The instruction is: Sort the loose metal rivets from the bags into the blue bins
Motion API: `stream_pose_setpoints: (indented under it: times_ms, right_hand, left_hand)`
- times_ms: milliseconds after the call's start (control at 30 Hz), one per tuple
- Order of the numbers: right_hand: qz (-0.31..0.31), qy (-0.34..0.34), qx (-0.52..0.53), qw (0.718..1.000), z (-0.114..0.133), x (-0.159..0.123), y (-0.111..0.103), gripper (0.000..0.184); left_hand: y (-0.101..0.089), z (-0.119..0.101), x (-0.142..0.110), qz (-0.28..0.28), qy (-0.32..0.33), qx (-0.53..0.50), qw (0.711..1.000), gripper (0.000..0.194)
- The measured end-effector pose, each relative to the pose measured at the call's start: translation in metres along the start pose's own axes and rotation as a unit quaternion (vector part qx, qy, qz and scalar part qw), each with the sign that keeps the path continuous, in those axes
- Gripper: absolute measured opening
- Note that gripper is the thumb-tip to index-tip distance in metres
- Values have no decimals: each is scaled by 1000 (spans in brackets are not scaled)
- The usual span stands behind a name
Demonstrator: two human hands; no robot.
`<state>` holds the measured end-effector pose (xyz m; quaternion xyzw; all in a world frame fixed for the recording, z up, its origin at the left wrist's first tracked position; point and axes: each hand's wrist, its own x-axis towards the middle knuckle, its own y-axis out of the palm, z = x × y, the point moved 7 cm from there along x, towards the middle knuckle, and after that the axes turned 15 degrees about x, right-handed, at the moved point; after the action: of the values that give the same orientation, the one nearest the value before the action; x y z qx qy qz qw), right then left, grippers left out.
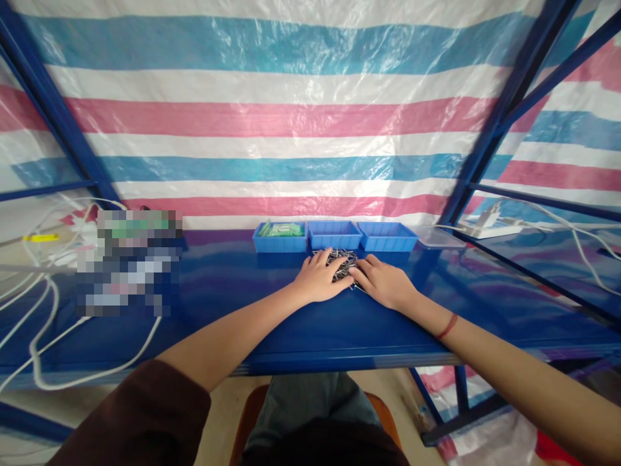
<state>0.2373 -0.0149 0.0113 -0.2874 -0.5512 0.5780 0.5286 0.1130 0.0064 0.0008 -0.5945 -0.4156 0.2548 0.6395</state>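
Observation:
A heap of small, thin metal pieces (343, 264), dark and silvery like screws or nails, lies on the blue table (233, 310). My left hand (319, 278) rests over the heap's left side, with its fingers spread and touching the pieces. At the right edge of the heap is my right hand (388, 283), palm down, its fingers slightly bent and apart. Neither hand visibly grips a piece. Just beyond stand three blue bins in a row: the left bin (280, 244) contains green packets (281, 230), while the middle bin (334, 241) and right bin (388, 243) show no contents.
A clear plastic lid or tray (441, 238) lies right of the bins, near a white power strip (492, 223). White cables (55, 298) trail over the table's left side, beside a blurred-out area. Blue metal posts (478, 155) and striped sheeting (281, 116) enclose the table.

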Motion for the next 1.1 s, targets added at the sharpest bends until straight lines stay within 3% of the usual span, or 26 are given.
stream_pose_setpoints:
  times_ms: [167,400,667,800,967,1033,1100]
  right_hand:
    - [-32,27,-20,999,11,9,4,45]
    - [-55,51,-19,997,6,22,4,46]
    - [-137,13,68,988,4,49,-22,49]
    - [-115,-24,131,984,21,68,-22,51]
    - [-48,-77,207,974,33,72,-13,52]
    - [-13,-89,228,969,32,69,-12,52]
    - [5,-94,236,967,28,66,-18,51]
  left_hand:
    - [6,-2,6,-4,25,13,1000,58]
    - [8,-2,9,-17,49,5,999,60]
    - [4,3,8,-5,15,-73,997,96]
    - [3,11,8,-19,-28,-159,987,106]
    - [2,19,11,-64,-40,-211,974,108]
    - [2,21,11,-73,-40,-204,975,103]
    - [0,19,11,-84,-19,-178,980,86]
